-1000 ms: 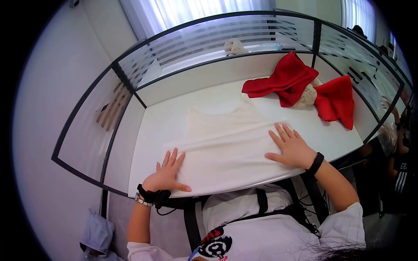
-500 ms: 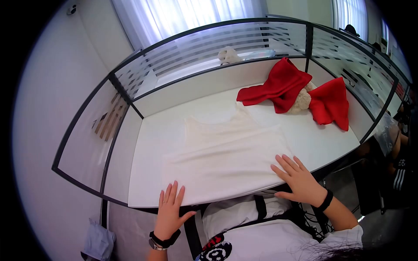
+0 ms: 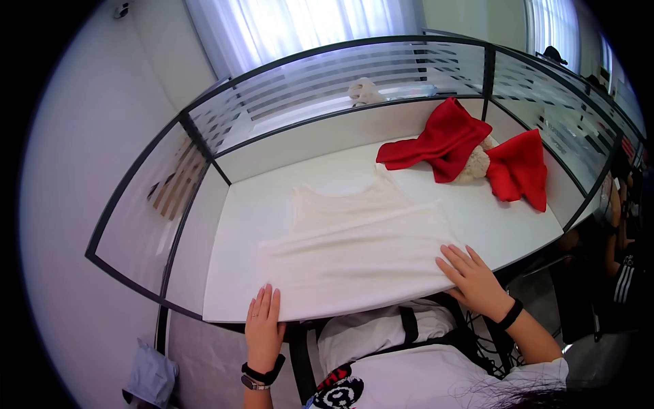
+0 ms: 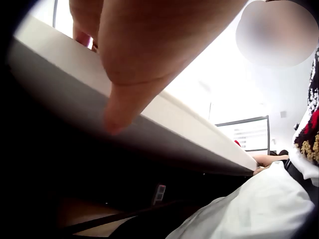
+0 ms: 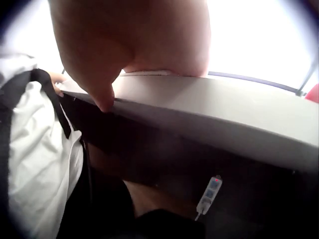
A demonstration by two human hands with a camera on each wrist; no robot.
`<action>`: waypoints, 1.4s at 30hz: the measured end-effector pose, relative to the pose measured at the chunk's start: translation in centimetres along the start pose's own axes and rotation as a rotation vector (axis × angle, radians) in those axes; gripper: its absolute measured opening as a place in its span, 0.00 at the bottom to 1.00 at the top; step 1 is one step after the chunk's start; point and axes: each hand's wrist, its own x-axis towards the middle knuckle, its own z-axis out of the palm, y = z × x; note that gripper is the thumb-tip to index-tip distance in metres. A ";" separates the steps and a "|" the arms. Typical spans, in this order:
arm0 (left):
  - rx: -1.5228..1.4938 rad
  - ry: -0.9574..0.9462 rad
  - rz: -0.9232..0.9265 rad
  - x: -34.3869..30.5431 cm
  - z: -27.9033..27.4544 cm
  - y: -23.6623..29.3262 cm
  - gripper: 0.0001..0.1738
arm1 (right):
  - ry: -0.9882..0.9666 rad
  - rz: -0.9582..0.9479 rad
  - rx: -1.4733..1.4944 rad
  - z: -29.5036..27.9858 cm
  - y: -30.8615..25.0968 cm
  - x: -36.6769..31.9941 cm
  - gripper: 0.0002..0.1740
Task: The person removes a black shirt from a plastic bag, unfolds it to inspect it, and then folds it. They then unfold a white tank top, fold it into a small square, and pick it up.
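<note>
A white sleeveless top [image 3: 354,238] lies spread flat on the white table [image 3: 235,266], its neckline and straps toward the back and creases running across it. At the front edge, my left hand [image 3: 264,330] rests with straight fingers near the top's lower left corner. In the left wrist view its thumb [image 4: 117,119] hangs down over the table's edge. My right hand [image 3: 475,283] lies at the lower right corner of the top, fingers extended onto the tabletop. Its thumb [image 5: 103,102] also drops over the front edge in the right wrist view.
At the back right lie a red cloth [image 3: 449,146], a second red cloth [image 3: 524,170] and a fluffy beige thing [image 3: 475,165] between them. Dark-framed panels [image 3: 489,71] wall the table's sides and back. Beneath it shows a power strip [image 5: 209,194].
Both hands have drawn back toward me from the top's lower part to the table's front edge. The left thumb, spread before, now lies closer to the fingers. The top stays in place.
</note>
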 end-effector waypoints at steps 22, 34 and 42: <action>-0.312 0.211 -0.051 -3.3 -2.4 -2.9 0.18 | 0.432 -0.215 0.046 -0.3 3.7 -3.3 0.10; -0.674 0.169 -0.124 -3.9 -6.6 -3.2 0.06 | 0.072 0.055 0.419 -9.3 2.8 -1.6 0.10; -0.946 0.219 -0.166 -5.0 -8.2 -3.1 0.04 | -0.010 0.110 0.535 -13.0 3.1 -2.1 0.13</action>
